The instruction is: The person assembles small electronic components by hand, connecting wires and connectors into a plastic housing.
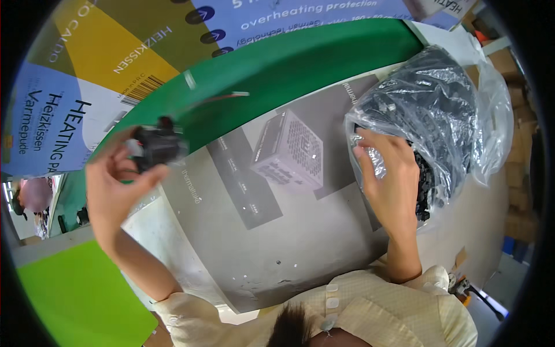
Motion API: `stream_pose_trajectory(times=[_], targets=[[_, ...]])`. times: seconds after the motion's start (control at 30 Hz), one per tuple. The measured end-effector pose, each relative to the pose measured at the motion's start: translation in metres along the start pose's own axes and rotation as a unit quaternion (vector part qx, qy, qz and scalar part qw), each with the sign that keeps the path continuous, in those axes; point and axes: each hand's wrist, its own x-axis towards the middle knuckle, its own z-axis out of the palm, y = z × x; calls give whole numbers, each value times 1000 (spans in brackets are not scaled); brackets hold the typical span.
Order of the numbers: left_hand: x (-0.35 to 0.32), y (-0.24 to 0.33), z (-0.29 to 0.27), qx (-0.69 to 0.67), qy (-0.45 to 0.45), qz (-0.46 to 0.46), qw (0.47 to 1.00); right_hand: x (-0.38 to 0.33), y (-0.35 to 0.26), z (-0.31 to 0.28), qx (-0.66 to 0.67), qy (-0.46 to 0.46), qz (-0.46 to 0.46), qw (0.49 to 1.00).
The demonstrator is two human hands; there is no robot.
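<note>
My left hand (115, 182) is raised at the left, its fingers closed round a small black component (161, 144) that is smeared by motion. A thin red and white wire (231, 95) stretches to the right from near this component. On the right, my right hand (393, 179) is at the mouth of a clear plastic bag (425, 87). Its thumb and fingers are drawn together at the bag's left edge; what they pinch is too small to make out. Many small black parts (425, 185) fill the bag, partly hidden behind the hand.
A flat grey printed cardboard sheet (248, 254) lies under my hands, over a green surface (324, 55). Large printed boxes (104, 52) stand along the far side. A bright green panel (81, 295) is at the lower left, and brown cartons (520, 196) are at the far right.
</note>
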Motion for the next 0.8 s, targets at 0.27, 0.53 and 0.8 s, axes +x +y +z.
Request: stream_pose_trajectory(times=[0.27,0.53,0.8], targets=[[4,-153,-50,269,58,-142,951,4,24,18,-69,-24,46,996],[38,-155,-28,378,224,-27,898,-13,44,10,-102,-28,57,993],[188,-4,190,144,214,303,917,-2,39,19,-83,-35,-2,996]])
